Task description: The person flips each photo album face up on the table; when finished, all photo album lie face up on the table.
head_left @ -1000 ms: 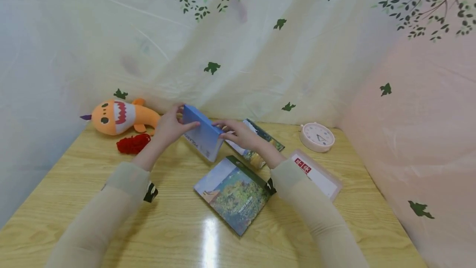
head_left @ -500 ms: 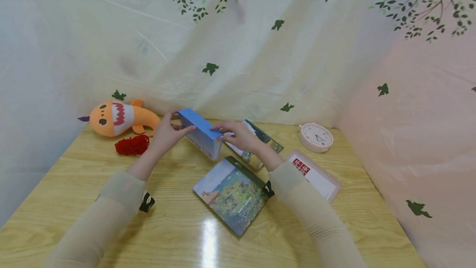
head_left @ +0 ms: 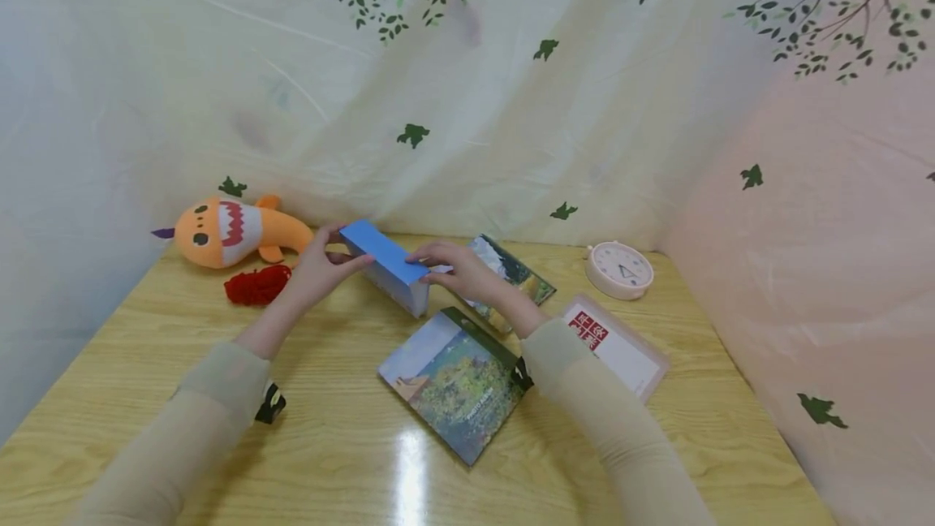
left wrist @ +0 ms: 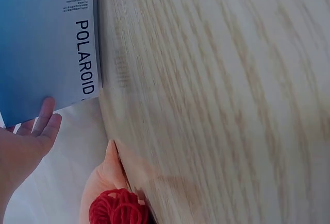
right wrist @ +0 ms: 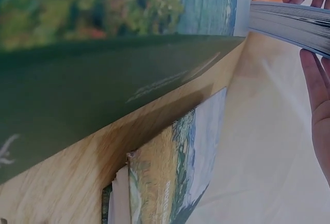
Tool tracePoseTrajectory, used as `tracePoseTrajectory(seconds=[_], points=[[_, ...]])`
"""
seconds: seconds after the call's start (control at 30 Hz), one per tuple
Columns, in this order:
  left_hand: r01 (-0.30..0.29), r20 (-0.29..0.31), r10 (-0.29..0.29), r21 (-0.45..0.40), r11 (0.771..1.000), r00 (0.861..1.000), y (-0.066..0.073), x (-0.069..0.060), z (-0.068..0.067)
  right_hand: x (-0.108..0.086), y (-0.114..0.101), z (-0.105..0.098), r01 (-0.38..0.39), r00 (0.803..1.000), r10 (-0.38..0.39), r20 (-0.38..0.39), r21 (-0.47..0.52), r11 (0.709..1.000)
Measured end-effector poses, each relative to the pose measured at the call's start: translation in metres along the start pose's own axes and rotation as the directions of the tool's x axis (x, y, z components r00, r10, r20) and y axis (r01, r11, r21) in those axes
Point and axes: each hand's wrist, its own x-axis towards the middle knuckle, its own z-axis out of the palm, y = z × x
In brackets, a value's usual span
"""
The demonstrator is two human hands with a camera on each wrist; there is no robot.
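A blue photo album (head_left: 387, 256) marked POLAROID stands on its long edge, its blue spine turned up. My left hand (head_left: 325, 262) grips its left end, thumb on the near face. In the left wrist view, the fingers of my left hand (left wrist: 31, 141) lie at the edge of the album (left wrist: 46, 54). My right hand (head_left: 463, 270) pinches the top right corner. The right wrist view shows the page edges of the album (right wrist: 289, 23) between both hands. Just in front, a green-and-blue photo album (head_left: 460, 384) lies flat; another painted-cover album (head_left: 511, 266) lies behind my right hand.
An orange plush shark (head_left: 241, 230) lies at the back left, with red yarn (head_left: 257, 286) in front of it. To the right are a round pink clock (head_left: 619, 269) and a clear-edged case with red lettering (head_left: 621, 347). Printed cloth (head_left: 467, 169) hangs behind the wooden table (head_left: 329, 428).
The blue album has tipped more upright, so its spine shows more and its near face less. It and both hands have moved slightly left and down in the view.
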Motion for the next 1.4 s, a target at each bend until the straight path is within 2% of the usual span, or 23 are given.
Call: tracePoseTrajectory(seconds=[0.17,0.33,0.5,0.6,0.67,0.93,1.2,1.4], points=[[0.019,0.011,-0.019,0.037,0.999,1.0,-0.001,0.0,-0.004,0.005,0.0,0.002,0.022,0.999,-0.022,0.026,0.006,1.0],[0.021,0.027,-0.021,0.006,1.0,0.999,-0.006,-0.001,-0.007,0.01,-0.001,0.006,0.052,0.997,-0.054,0.06,0.034,0.998],[0.027,0.073,-0.025,-0.027,0.999,0.997,-0.01,-0.005,-0.013,0.01,-0.003,0.011,-0.022,0.995,0.013,0.101,0.089,0.996],[0.022,0.089,-0.021,-0.01,1.0,0.996,-0.011,-0.008,-0.015,0.011,-0.002,0.016,-0.066,0.991,0.053,0.126,0.101,0.993],[0.008,0.091,-0.008,0.009,1.0,0.996,-0.013,-0.009,-0.016,0.013,0.001,0.02,-0.065,0.989,0.052,0.14,0.095,0.993],[-0.047,0.054,0.04,0.13,0.99,0.998,-0.02,-0.01,-0.013,0.018,0.005,0.028,-0.053,0.978,0.063,0.197,-0.052,0.997],[-0.019,0.072,0.009,0.136,0.99,0.997,-0.027,-0.011,-0.011,0.02,0.003,0.027,-0.06,0.965,0.106,0.239,-0.19,0.98],[0.004,0.078,-0.016,0.155,0.988,0.997,-0.032,-0.014,-0.009,0.017,0.011,0.025,-0.047,0.951,0.139,0.277,-0.312,0.949]])
